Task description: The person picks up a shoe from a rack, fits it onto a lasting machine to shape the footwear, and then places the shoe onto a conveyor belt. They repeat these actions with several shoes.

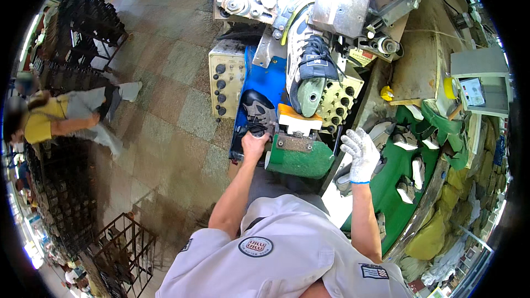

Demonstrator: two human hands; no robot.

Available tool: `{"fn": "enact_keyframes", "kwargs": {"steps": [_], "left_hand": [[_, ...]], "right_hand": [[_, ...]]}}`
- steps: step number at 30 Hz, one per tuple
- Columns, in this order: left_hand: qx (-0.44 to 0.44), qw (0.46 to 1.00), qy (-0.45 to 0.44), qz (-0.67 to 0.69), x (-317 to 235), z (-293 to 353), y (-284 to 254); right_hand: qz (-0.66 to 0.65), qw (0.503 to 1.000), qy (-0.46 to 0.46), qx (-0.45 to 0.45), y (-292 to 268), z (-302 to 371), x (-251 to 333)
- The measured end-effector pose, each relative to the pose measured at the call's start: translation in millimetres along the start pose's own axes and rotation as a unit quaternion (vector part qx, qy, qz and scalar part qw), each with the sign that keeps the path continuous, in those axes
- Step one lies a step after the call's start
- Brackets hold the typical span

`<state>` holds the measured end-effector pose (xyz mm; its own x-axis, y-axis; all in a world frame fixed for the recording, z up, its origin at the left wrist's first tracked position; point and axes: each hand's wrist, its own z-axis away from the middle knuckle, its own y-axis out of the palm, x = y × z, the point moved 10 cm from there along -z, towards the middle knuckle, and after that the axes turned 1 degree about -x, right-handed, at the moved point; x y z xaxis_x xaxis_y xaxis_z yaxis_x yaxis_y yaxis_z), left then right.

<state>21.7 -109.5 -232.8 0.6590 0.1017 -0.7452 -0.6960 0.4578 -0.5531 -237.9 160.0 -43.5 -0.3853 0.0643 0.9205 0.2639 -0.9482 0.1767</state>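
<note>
My bare left hand (pixel 254 144) is closed on the lace area of a grey and black shoe (pixel 258 109), beside a blue panel (pixel 271 80). My right hand (pixel 361 155), in a white knitted glove, has its fingers apart and holds nothing. It hovers to the right of the machine's rounded green block (pixel 301 160). Between my hands, a dark shoe upper with laces (pixel 314 58) sits on a green last (pixel 311 96), its toe end under the machine's metal head (pixel 342 3). The last's heel end meets an orange and white support (pixel 298 120).
Control boxes with black knobs (pixel 226 85) flank the machine. A green conveyor belt (pixel 389 179) at right carries several shoe parts. Dark racks (pixel 91 38) stand at left, where a person in a yellow top (pixel 47 118) walks. A metal-frame cart (pixel 126 245) stands lower left.
</note>
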Motion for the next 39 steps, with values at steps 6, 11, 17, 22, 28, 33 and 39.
{"fn": "enact_keyframes", "kwargs": {"steps": [6,11,17,22,28,33,39], "left_hand": [[0.131,0.987,0.055,0.071,-78,43,-144],[0.268,0.933,0.105,0.214,-179,80,-229],[0.333,0.811,0.018,0.481,-238,122,-106],[0.402,0.849,0.131,0.316,-299,137,-22],[0.548,0.801,-0.026,0.239,-368,235,130],[0.607,0.785,0.058,0.112,-362,297,224],[0.653,0.733,0.183,-0.048,-326,367,351]], "right_hand": [[-0.034,0.997,0.005,0.071,25,15,25],[-0.098,0.968,-0.009,0.231,117,59,68],[-0.387,0.843,0.205,0.313,199,95,67],[-0.330,0.903,0.104,0.256,71,45,83],[-0.203,0.960,-0.089,0.172,-53,46,122],[-0.233,0.967,-0.079,0.069,-161,49,105],[-0.210,0.975,-0.024,-0.067,-306,52,53]]}}
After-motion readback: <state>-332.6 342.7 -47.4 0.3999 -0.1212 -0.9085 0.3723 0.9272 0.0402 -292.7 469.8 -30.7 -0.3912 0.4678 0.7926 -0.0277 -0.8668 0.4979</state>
